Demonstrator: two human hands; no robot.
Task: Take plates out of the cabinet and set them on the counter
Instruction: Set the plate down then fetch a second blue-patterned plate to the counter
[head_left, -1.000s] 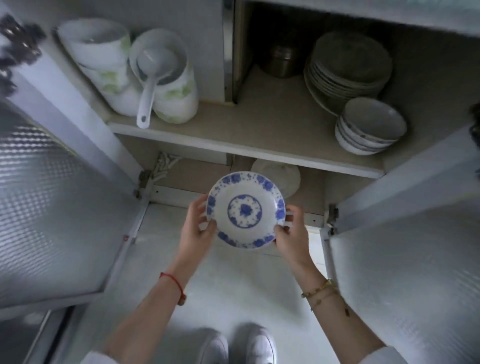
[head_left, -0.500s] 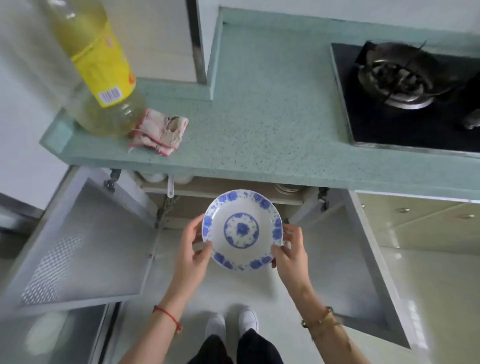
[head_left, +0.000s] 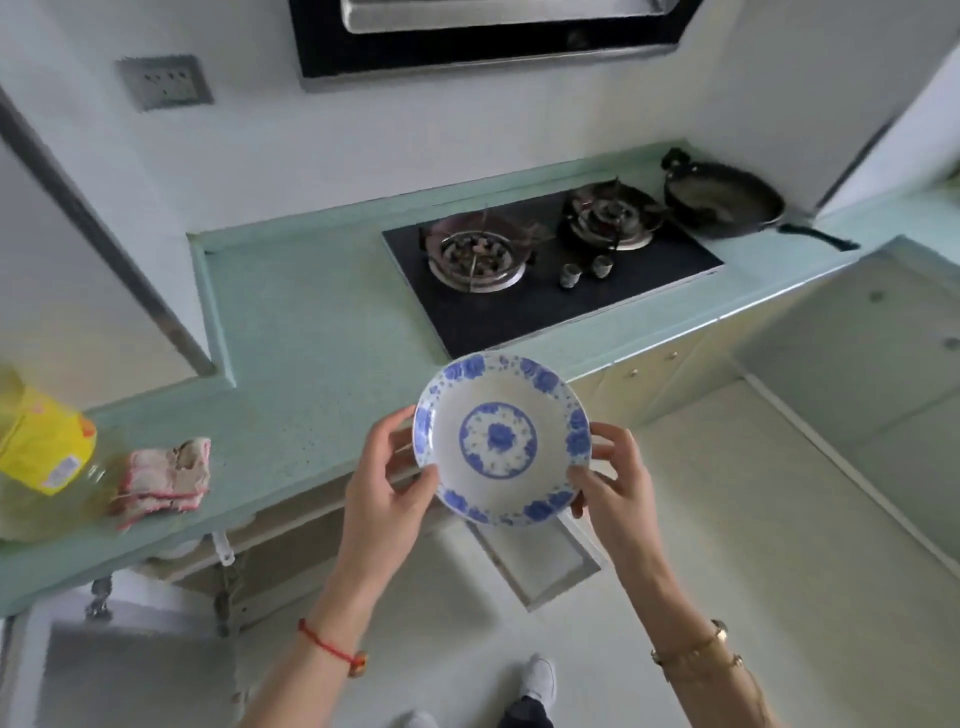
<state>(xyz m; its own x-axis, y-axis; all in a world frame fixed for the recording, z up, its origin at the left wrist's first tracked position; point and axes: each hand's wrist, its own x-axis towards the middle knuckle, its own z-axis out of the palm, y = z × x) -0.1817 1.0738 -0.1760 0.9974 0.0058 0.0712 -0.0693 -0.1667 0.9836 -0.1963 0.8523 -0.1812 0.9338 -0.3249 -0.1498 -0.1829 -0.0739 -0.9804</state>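
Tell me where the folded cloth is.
The folded cloth lies on the green counter at the left of the head view, beside the yellow-labelled oil bottle.

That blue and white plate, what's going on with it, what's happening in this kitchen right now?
A person is holding the blue and white plate level in both hands, the left hand and right hand each with a grip on opposite rims. It hangs in the air just over the front edge of the green counter, not yet set down. To the left on the counter sit a folded cloth and an oil bottle; the gas stove lies behind.
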